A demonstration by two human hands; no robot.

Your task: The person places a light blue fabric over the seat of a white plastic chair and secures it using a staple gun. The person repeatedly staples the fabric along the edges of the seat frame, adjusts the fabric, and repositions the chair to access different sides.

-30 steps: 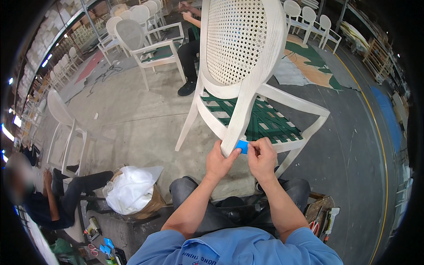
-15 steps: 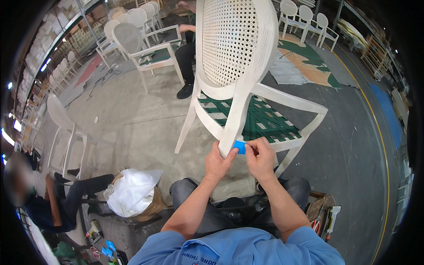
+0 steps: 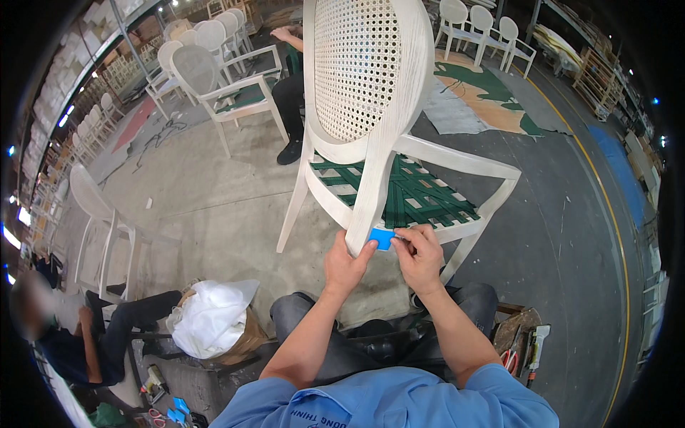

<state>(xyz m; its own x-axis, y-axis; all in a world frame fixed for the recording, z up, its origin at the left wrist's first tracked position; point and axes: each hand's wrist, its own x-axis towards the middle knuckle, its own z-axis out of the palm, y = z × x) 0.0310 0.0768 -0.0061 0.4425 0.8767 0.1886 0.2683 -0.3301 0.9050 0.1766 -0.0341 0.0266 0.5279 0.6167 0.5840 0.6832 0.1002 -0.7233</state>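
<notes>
Sitting at the far left, a person in dark navy clothes (image 3: 68,354) bends toward a pale wooden chair with an oval back (image 3: 93,192). Below them, near the lower edge, lie red-handled scissors (image 3: 156,418) and small bright blue pieces (image 3: 178,412). To the right of these, crumpled white cloth (image 3: 209,321) is heaped in a brown container (image 3: 246,344). Farther back stands a white armchair with a grey oval back and green seat (image 3: 196,71), and beside it show the black-trousered legs of another person (image 3: 287,100).

At the centre, a whitewashed wooden armchair with a woven cane back (image 3: 374,171) stands with its back toward the wearer, dark green webbing straps (image 3: 410,192) crossing its seat. The left hand (image 3: 345,267) curls its fingers around the lower part of the near back post, its thumb at the left edge of a flat bright blue piece (image 3: 382,238). This piece lies just right of the post, below the seat's rear edge, between the two hands. The right hand (image 3: 419,261) pinches its right edge between thumb and fingers.

On the right, a green-and-orange patterned sheet (image 3: 481,89) covers part of the floor, and a curving yellow line (image 3: 601,196) runs beyond it.
</notes>
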